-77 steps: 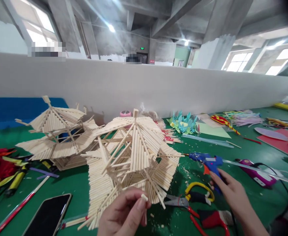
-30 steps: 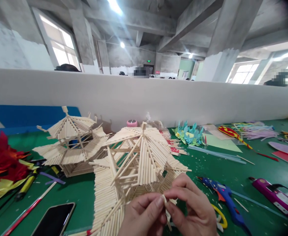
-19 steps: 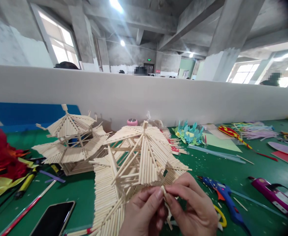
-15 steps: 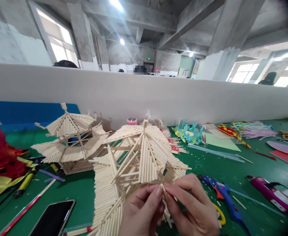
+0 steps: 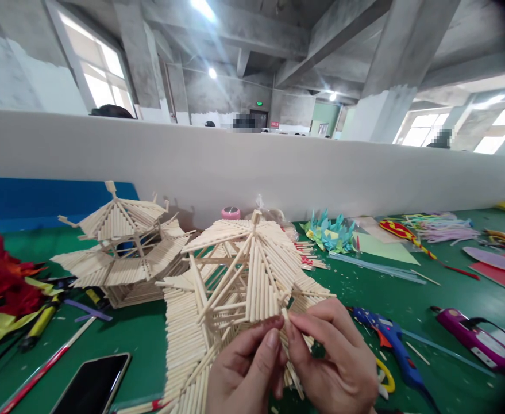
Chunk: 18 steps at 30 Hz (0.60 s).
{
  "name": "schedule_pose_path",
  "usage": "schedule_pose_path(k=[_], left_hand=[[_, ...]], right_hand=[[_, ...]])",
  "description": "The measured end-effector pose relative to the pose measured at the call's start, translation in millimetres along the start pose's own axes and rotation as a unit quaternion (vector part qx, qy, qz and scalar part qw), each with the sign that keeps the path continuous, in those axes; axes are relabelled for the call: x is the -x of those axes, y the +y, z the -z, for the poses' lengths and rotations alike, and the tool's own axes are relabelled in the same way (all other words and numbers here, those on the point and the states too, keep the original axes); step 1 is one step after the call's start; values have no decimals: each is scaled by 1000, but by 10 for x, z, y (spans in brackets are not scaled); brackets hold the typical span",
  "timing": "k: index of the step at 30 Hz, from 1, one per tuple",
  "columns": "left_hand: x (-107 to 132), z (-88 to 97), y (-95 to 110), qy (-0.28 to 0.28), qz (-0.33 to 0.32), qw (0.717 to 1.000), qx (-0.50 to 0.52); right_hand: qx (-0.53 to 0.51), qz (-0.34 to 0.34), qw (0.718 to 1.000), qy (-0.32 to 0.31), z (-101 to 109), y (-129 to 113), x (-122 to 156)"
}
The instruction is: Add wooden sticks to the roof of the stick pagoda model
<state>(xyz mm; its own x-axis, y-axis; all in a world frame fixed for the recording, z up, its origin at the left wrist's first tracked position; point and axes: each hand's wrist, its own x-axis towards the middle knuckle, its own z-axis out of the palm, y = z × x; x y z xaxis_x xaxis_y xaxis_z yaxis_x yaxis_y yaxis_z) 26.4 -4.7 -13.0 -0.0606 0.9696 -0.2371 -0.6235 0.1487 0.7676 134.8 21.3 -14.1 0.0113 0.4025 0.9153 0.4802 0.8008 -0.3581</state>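
A pagoda-like model of thin wooden sticks (image 5: 239, 276) stands on the green table (image 5: 140, 339) in front of me. My left hand (image 5: 246, 374) and my right hand (image 5: 336, 362) meet at the model's near lower edge. Both pinch a short wooden stick (image 5: 285, 318) between thumb and fingertips, holding it against the roof sticks. A second stick model (image 5: 120, 247) stands behind and to the left.
A blue glue gun (image 5: 390, 339) lies right of my hands, with yellow-handled scissors (image 5: 385, 376) beside it and a purple tool (image 5: 476, 345) farther right. A black phone (image 5: 91, 382) lies at the lower left near red paper flowers (image 5: 2, 287). A grey partition (image 5: 252, 167) closes the back.
My right hand left the glue gun and joined my left hand at the model's front edge. Since then both hands have crept slightly upward with the short stick.
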Motion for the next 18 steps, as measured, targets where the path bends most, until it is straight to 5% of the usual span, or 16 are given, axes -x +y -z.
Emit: schedule_pose_path(k=[12, 18], left_hand=[[-45, -32, 64, 8, -19, 1000, -1], [-49, -16, 52, -4, -30, 1000, 4]], right_hand=[[3, -46, 999, -19, -38, 18, 2], [22, -15, 1000, -13, -34, 1, -8]])
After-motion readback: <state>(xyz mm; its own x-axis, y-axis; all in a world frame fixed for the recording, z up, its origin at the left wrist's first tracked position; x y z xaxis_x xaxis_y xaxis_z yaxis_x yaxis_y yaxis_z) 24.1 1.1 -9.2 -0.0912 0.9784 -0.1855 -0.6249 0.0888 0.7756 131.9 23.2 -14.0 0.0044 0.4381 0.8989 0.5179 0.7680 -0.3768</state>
